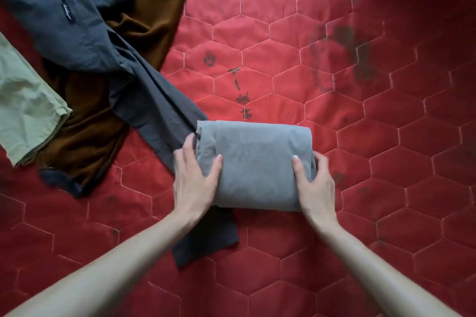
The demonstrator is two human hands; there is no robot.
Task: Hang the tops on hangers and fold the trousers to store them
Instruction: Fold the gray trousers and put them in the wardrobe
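Note:
A light grey garment [255, 162], folded into a compact rectangle, lies on the red quilted bedspread [386, 123] in the middle of the view. My left hand [194, 177] clasps its left edge, thumb on top and fingers wrapped around the side. On the opposite edge, my right hand [315, 183] holds it the same way. A dark grey pair of trousers [77, 26] sprawls from the upper left, and one leg runs under the folded garment and my left wrist.
A brown garment [152, 15] lies under the dark grey trousers at upper left. A pale green garment [25, 100] lies at the left edge. Dark stains mark the bedspread at centre and upper right. No hangers are in view.

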